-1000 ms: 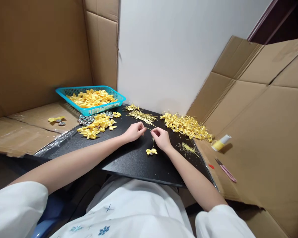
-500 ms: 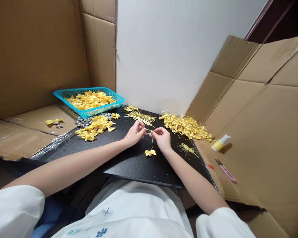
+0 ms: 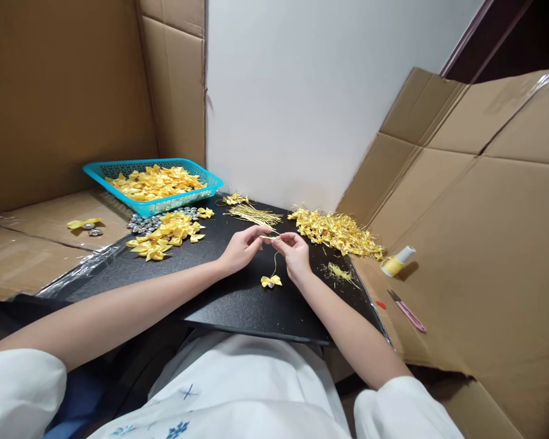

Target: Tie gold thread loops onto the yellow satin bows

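Observation:
Above the black tabletop (image 3: 219, 299), my left hand (image 3: 243, 248) and my right hand (image 3: 294, 253) meet fingertip to fingertip. Both pinch a thin yellow cord (image 3: 275, 261) whose end runs between them. From my right fingers the cord hangs down to a small yellow ribbon bow (image 3: 271, 281) with a silvery bead at its middle. Just beyond the hands lies a bundle of cut gold cords (image 3: 256, 215). A heap of finished-looking bows with cords (image 3: 336, 231) spreads to the right of them.
At the back left stands a turquoise basket (image 3: 153, 207) of yellow bows. Before it lie loose bows (image 3: 176, 228) and silvery beads (image 3: 141, 224). On the right are cord scraps (image 3: 341, 272), a thread spool (image 3: 398, 262), and pink-handled snips (image 3: 408, 311). Cardboard walls (image 3: 476, 244) stand around.
My hands have drawn closer together, the left fingers now reaching over to the right ones on the cord. The whole view has shifted slightly; the bow still hangs below.

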`<state>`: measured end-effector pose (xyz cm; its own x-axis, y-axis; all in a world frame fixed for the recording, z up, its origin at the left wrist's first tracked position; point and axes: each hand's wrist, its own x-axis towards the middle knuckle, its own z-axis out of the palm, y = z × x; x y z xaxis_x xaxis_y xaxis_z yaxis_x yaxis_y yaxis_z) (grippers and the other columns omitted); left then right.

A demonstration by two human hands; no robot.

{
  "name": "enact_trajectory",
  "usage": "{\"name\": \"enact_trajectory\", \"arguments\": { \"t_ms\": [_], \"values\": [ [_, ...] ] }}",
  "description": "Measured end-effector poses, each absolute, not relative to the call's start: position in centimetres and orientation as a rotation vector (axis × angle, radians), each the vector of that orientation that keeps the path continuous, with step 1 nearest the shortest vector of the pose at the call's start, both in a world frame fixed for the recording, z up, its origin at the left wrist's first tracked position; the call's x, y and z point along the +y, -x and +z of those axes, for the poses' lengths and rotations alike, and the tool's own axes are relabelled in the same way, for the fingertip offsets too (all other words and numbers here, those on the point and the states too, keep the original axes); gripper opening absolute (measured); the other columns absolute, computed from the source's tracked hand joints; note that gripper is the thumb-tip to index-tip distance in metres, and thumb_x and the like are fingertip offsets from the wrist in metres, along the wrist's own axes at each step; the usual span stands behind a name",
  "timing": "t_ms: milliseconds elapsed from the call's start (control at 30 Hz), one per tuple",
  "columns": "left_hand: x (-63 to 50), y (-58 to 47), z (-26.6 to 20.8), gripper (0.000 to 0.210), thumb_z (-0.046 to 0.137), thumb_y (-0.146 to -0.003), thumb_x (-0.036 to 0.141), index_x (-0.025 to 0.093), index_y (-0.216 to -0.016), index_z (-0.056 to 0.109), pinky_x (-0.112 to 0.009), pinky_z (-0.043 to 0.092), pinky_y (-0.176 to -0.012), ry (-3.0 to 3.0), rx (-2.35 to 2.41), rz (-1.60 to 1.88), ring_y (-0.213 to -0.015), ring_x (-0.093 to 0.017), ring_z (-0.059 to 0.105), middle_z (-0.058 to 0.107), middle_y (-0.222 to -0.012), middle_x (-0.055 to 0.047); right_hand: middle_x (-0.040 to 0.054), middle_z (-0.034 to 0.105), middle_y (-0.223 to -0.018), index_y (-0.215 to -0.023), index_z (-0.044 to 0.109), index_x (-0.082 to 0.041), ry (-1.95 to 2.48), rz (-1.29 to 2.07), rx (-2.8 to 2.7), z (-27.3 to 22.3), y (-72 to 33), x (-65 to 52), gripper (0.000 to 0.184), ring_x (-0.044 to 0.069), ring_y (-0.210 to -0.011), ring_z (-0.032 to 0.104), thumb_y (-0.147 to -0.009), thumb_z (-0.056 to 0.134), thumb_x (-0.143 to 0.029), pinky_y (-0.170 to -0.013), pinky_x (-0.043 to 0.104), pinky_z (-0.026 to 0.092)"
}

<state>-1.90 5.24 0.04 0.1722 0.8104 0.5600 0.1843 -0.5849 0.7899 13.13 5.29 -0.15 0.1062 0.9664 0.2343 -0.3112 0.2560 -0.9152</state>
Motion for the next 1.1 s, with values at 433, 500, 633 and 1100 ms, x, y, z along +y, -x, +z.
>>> {"name": "enact_trajectory", "arguments": {
  "t_ms": [433, 500, 633, 1100],
  "values": [
    [5.03, 2.15, 0.1, 0.024, 0.047, -0.081, 0.018, 0.017, -0.098, 0.063, -0.023, 0.047, -0.06, -1.983, 1.046, 1.556, -0.067, -0.014, 0.064, 0.07, -0.077, -0.001, -0.0038, 0.065, -0.07, -0.071, 0.059, -0.019, 0.727, 1.175, -1.008, 0.24, -13.31, 5.18, 0.031, 0.013, -0.07, 0.064, -0.049, 0.08, -0.021, -0.075, 0.028, 0.053],
    [4.92, 2.11, 0.15, 0.023, 0.048, -0.079, 0.018, 0.017, -0.096, 0.064, -0.022, 0.045, -0.057, -2.011, 1.074, 1.571, -0.06, -0.012, 0.06, 0.069, -0.074, 0.0, -0.0041, 0.065, -0.069, -0.07, 0.059, -0.019, 0.717, 1.185, -1.003, 0.19, -13.19, 5.1, 0.031, 0.012, -0.07, 0.064, -0.048, 0.081, -0.02, -0.074, 0.027, 0.052],
    [4.85, 2.08, 0.15, 0.018, 0.053, -0.076, 0.018, 0.017, -0.089, 0.066, -0.021, 0.043, -0.052, -2.034, 1.152, 1.62, -0.052, -0.01, 0.053, 0.068, -0.07, 0.001, -0.0039, 0.065, -0.068, -0.069, 0.059, -0.019, 0.718, 1.174, -1.01, -0.07, -13.01, 5.11, 0.031, 0.012, -0.069, 0.063, -0.048, 0.081, -0.02, -0.075, 0.029, 0.052],
    [4.62, 2.17, 0.01, 0.019, 0.054, -0.079, 0.02, 0.017, -0.095, 0.064, -0.019, 0.044, -0.054, -2.183, 0.985, 1.553, -0.056, -0.009, 0.055, 0.071, -0.079, -0.001, -0.0033, 0.063, -0.068, -0.069, 0.058, -0.019, 0.749, 1.137, -0.982, -0.35, -12.86, 5.3, 0.031, 0.011, -0.067, 0.06, -0.049, 0.081, -0.023, -0.071, 0.027, 0.051]
  ]
}}
